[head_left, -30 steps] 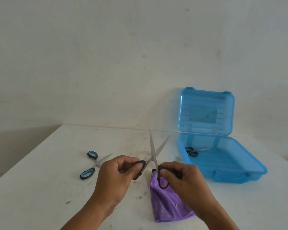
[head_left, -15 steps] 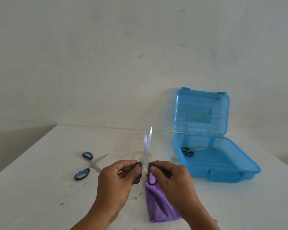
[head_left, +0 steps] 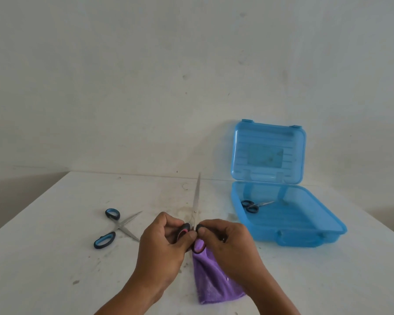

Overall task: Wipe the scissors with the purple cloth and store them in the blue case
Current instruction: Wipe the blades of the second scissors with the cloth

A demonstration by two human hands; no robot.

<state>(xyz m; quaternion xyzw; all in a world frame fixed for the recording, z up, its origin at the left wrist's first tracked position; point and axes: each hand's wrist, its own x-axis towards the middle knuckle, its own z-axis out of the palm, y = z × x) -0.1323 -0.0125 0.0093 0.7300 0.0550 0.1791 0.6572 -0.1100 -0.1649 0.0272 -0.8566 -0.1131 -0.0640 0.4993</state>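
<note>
Both hands hold one pair of scissors (head_left: 196, 201) by its handles above the counter (head_left: 55, 258): the left hand (head_left: 162, 244) pinches the red-lined loop, the right hand (head_left: 225, 242) pinches the black loop, and the two loops sit nearly touching. The blades are shut together and run straight ahead from the grip, tips pointing at the far wall, so the long axis lies away from the person. The cloth (head_left: 212, 276) lies just under and behind the right-hand grip, trailing back toward the person, part of it tucked beneath that hand. The case (head_left: 305, 223) stands open ahead and to the right of the grip, well apart from it (a small pair (head_left: 253, 205) already rests on its floor), lid upright against the wall. A blue-handled pair (head_left: 116, 226) lies splayed on the counter to the left of the grip, not yet handled. The right hand is the nearer to both cloth and case; judged from this, stowing calls for swinging the blades rightward.
</note>
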